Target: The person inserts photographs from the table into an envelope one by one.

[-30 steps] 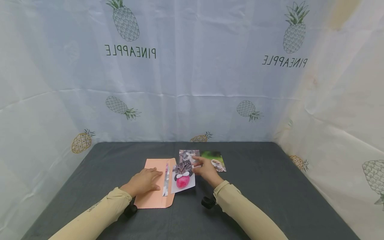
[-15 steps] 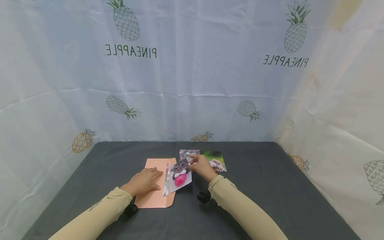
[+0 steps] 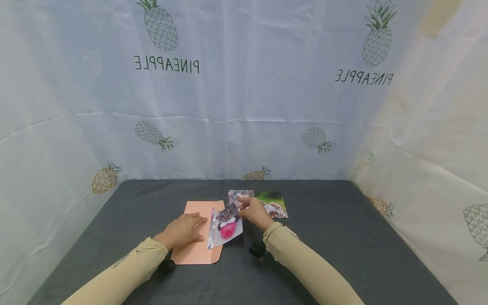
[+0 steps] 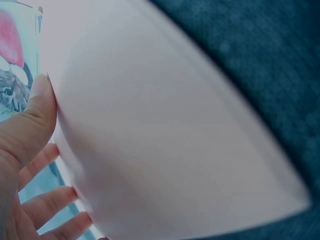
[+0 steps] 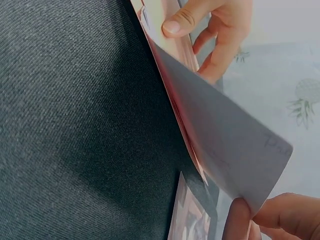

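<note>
A peach envelope (image 3: 194, 253) lies on the dark table with its flap side to the right. My left hand (image 3: 182, 231) rests on it, fingers spread and nearly straight; the left wrist view has the thumb (image 4: 35, 112) and fingertips against the paper. A strip of another photo (image 3: 211, 239) shows at the envelope's opening. My right hand (image 3: 255, 212) pinches the right edge of a photo (image 3: 230, 224) of a kitten with a pink ball. This photo slants up from the opening, its left edge at the strip. The right wrist view shows its pale back (image 5: 230, 135).
Behind the right hand lie a grey cat photo (image 3: 238, 193) and, to its right, a photo with a green background (image 3: 278, 203). The dark tabletop (image 3: 328, 245) extends right. A white pineapple-print curtain (image 3: 244, 148) stands at the back and sides.
My right hand has moved left with the kitten photo, whose left edge has come from over the flap to the strip at the envelope's opening. The left hand has stayed in place.
</note>
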